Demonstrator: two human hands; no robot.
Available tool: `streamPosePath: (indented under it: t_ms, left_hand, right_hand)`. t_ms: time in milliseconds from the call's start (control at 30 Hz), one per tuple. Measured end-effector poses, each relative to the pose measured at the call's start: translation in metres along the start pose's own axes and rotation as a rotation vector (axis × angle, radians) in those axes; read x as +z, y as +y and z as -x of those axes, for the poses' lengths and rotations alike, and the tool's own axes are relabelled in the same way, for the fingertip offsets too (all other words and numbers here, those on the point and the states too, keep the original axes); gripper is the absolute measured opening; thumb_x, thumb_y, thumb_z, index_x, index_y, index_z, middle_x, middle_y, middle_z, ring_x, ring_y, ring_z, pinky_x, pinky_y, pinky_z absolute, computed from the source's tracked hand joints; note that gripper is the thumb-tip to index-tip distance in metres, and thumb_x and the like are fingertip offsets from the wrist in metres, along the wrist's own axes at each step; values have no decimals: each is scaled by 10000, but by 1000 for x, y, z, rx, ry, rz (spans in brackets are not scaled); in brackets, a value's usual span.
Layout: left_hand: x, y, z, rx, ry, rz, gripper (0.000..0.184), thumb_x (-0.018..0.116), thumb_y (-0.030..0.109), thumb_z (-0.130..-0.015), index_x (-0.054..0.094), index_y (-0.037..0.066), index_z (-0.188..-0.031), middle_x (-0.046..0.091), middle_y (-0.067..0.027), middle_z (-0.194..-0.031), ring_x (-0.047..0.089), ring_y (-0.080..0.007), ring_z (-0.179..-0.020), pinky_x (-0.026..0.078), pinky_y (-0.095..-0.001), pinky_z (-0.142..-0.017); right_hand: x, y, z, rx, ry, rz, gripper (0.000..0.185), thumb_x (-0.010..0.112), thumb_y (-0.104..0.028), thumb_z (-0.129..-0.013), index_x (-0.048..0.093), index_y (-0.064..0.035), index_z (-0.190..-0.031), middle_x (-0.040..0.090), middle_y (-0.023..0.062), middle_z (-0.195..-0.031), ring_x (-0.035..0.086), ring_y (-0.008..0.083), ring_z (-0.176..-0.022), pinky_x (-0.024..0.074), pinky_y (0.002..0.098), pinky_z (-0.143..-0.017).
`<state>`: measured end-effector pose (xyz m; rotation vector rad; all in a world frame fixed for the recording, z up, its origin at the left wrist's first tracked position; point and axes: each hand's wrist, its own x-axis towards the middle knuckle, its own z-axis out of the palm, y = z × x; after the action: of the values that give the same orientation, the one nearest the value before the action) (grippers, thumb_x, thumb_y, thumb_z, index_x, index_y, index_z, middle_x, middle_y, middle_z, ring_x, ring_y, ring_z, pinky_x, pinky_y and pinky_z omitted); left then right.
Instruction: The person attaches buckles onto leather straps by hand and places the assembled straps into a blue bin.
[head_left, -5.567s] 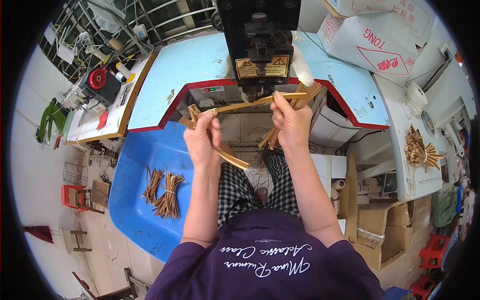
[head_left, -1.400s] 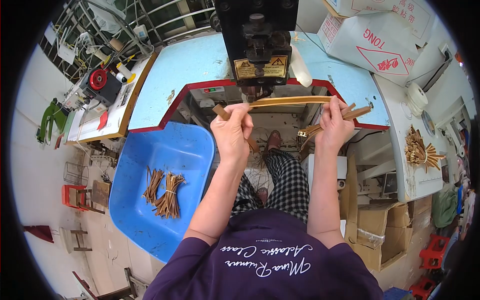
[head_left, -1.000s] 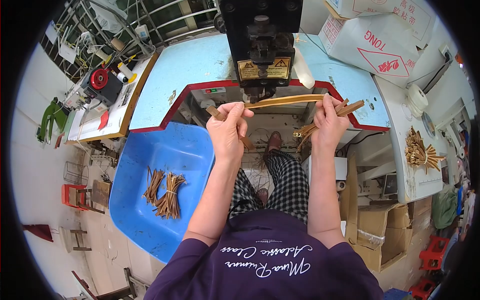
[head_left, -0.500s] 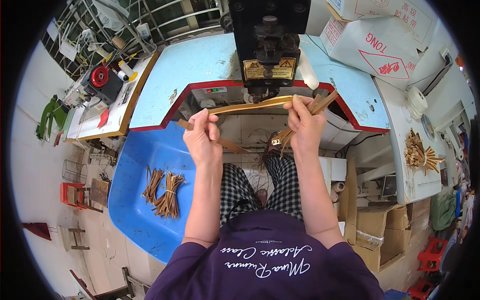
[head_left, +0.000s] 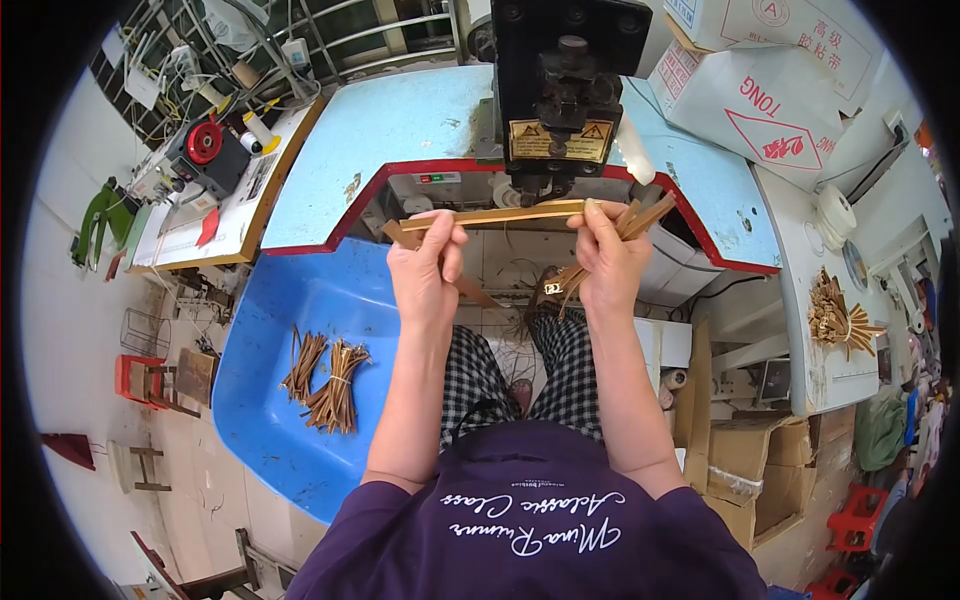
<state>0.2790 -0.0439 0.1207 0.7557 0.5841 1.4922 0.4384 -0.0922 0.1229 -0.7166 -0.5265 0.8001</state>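
Note:
A narrow brown leather strap [head_left: 515, 214] stretches nearly level between my two hands, below the head of a black machine [head_left: 570, 90]. My left hand [head_left: 425, 262] pinches its left end, and another strap piece sticks out past the fingers and hangs below. At the other end, my right hand [head_left: 608, 255] is closed on the strap and also holds several more straps [head_left: 650, 215] that fan out to the right. A gold-coloured buckle [head_left: 553, 288] dangles just left of my right wrist.
The machine's light-blue table [head_left: 400, 120] has a red-edged cutout. Tied strap bundles [head_left: 337, 385] lie in a blue basin [head_left: 270, 455] at left. Another bundle [head_left: 840, 315] lies on the white side table [head_left: 845, 385] at right. A cardboard box [head_left: 765, 470] stands below.
My left hand has moved right, closer to my right hand, and the strap between them looks more level. The whole view has shifted slightly.

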Motion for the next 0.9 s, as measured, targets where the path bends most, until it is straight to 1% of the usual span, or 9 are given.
streamPosePath:
  t_ms: [133,333,467,633,833,900]
  left_hand:
    - [11,-9,3,-17,-104,-129,58,529,58,-855,580,32,-859,614,-112,-693,345,-44,-358,223,-151,-340]
    - [27,-20,4,-97,-170,-53,49,511,47,-850,553,47,-825,620,-130,-705,343,-50,-358,222,-151,-344]
    - [21,-15,0,-81,-59,13,45,504,39,-845,530,53,-812,622,-139,-707,343,-53,-358,229,-153,-348]
    - [5,-6,-5,-24,-16,24,39,509,59,-855,528,49,-822,620,-141,-704,346,-56,-357,233,-154,-348]
    - [7,-6,1,-70,-76,3,22,528,50,-853,525,40,-834,621,-144,-706,347,-54,-359,234,-151,-347]
    - [14,-8,3,-63,-115,-48,28,539,40,-848,521,39,-827,620,-145,-704,348,-54,-360,234,-148,-349]
  right_hand:
    - [-14,-7,-7,-52,118,-22,41,570,-17,-819,572,9,-850,614,130,-692,305,24,-391,180,144,-352]
    - [-28,-13,-19,-63,152,-65,40,571,-16,-810,574,14,-835,608,133,-683,297,21,-383,176,144,-351]
    - [-18,-10,-17,-18,99,-55,40,574,-21,-804,575,12,-828,604,131,-673,298,21,-381,174,143,-350]
    - [-2,-5,-8,38,25,-63,42,571,-21,-799,572,14,-822,601,129,-665,294,23,-373,171,146,-345]
    - [-11,-3,-11,28,57,-65,40,568,-14,-793,570,17,-818,599,129,-660,286,24,-363,166,151,-337]
    - [-14,-5,-13,25,49,-50,41,568,-10,-789,569,19,-817,598,129,-656,284,24,-360,165,153,-335]
